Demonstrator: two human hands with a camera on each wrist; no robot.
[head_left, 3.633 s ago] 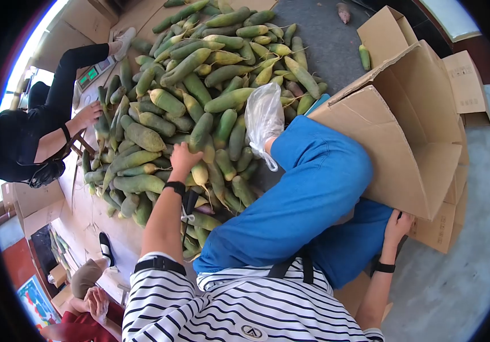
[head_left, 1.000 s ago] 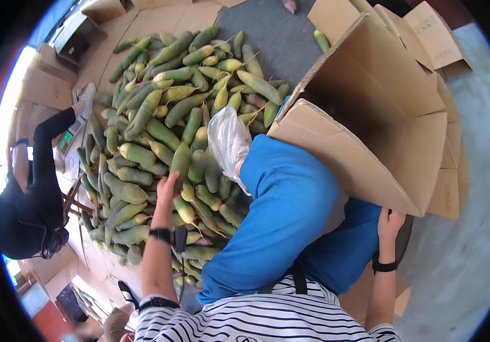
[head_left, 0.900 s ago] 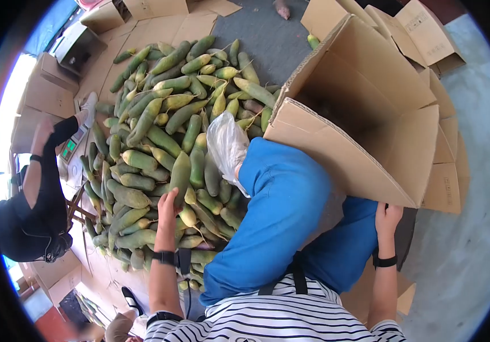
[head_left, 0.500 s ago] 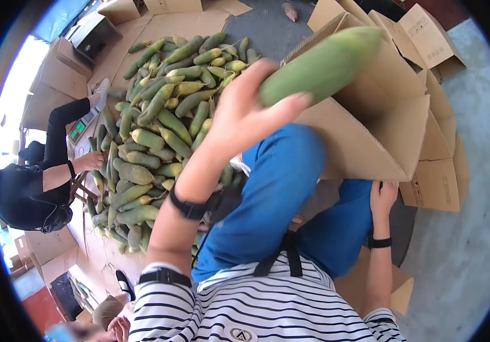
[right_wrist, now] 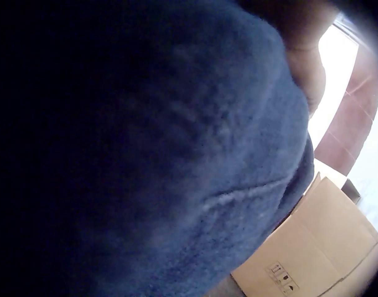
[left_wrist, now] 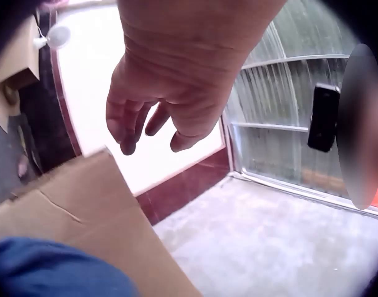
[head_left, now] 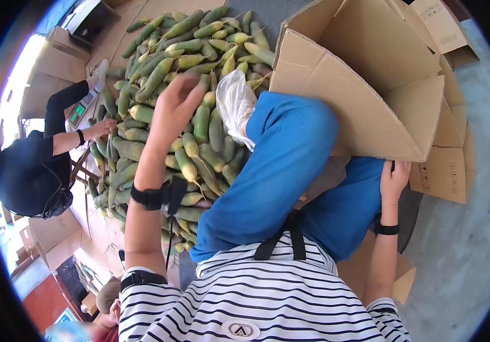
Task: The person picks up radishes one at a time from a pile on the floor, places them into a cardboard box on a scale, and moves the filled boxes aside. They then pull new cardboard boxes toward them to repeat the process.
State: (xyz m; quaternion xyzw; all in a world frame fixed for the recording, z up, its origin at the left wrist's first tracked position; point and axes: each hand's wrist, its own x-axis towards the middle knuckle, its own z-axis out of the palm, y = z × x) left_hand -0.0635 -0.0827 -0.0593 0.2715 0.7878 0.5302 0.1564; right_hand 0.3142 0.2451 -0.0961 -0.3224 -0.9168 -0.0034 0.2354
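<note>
A large heap of green radishes (head_left: 201, 122) lies on the floor to the left in the head view. My left hand (head_left: 176, 105) is over the upper middle of the heap, its fingertips overlapping a radish there. In the left wrist view the left hand (left_wrist: 170, 93) has its fingers loosely bent, with nothing between them. A big cardboard box (head_left: 336, 97) leans open beside my blue-trousered leg. Low on the right, my right hand (head_left: 394, 179) grips the box's bottom edge, its fingertips partly hidden. Blue trousers cover most of the right wrist view.
A clear plastic bag (head_left: 236, 105) wraps my foot at the heap's edge. More cardboard boxes (head_left: 442, 171) stand at the right. Across the heap sits another person (head_left: 34, 171), one hand on the radishes, near a scale (head_left: 79, 111) with a green display.
The left hand lifted a green radish from the heap and swung it right, over the box. Now it is back at the heap without that radish. The right hand stays at the box's edge.
</note>
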